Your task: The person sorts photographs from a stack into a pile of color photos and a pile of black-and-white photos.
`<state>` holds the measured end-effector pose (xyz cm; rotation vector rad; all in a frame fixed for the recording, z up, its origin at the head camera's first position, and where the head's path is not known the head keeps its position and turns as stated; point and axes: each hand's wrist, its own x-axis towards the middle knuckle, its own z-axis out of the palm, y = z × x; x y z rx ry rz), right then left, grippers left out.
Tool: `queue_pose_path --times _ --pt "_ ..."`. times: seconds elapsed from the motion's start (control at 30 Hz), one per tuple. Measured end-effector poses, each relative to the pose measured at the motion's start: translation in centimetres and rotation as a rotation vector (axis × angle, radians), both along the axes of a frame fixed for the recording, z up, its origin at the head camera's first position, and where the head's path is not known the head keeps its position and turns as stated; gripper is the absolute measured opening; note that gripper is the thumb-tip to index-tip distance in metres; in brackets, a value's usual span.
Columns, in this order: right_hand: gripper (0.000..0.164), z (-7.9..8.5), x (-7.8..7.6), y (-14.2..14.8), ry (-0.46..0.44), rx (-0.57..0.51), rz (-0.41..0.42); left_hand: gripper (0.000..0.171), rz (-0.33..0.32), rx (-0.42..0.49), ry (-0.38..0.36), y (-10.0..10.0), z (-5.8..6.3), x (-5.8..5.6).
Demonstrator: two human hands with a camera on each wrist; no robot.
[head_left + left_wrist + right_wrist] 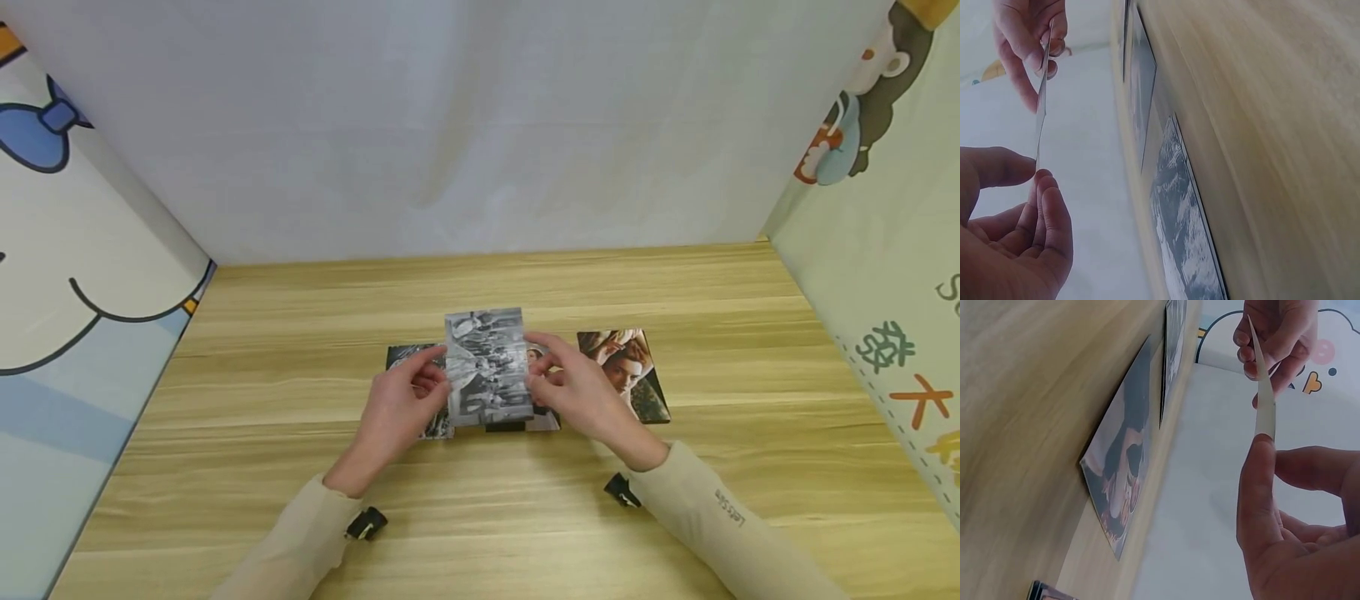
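Observation:
A black-and-white photo card point(489, 367) is held up over the table between both hands. My left hand point(399, 400) pinches its left edge between thumb and fingers, while my right hand point(588, 396) pinches the right edge. From the left wrist, the card point(1042, 119) appears nearly edge-on, raised off the tabletop. Beneath and partly hidden by it lies a middle photo card point(1125, 447) showing a figure. To the left, a pile of black-and-white cards point(1179, 206) lies flat, overlapped by my left hand in the head view.
A stack of colour photo cards point(630, 375) with a person's portrait lies right of my right hand. The wood-grain table point(480, 517) meets a white cloth backdrop point(480, 167) behind. Printed cartoon panels stand at the left point(90, 250) and right point(892, 275).

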<state>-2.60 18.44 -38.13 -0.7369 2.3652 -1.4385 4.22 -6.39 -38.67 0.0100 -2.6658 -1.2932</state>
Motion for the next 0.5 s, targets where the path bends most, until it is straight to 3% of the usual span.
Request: queue_pose_path --times 0.5 --pt "0.059 0.6 0.4 -1.5 0.021 -0.007 0.02 0.048 0.019 -0.008 -0.032 -1.5 0.2 0.7"
